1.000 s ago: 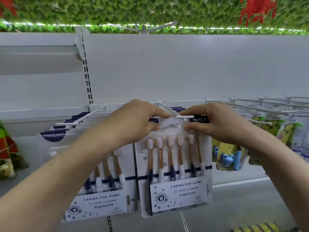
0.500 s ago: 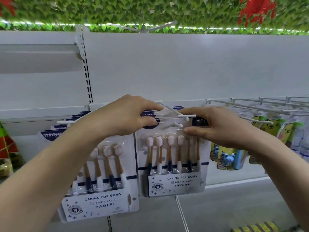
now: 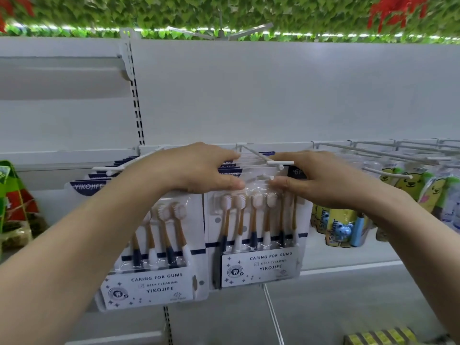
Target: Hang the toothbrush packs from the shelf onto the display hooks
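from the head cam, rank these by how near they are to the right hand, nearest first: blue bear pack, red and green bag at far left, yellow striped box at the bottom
From the right hand:
1. Blue bear pack, just below and to its right, hanging.
2. Yellow striped box, low at the bottom right.
3. Red and green bag, at the far left edge, beyond the left hand.

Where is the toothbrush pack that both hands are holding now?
In the head view the toothbrush pack hangs at centre from the middle display hook, between the left hand and right hand, right of another hung pack.
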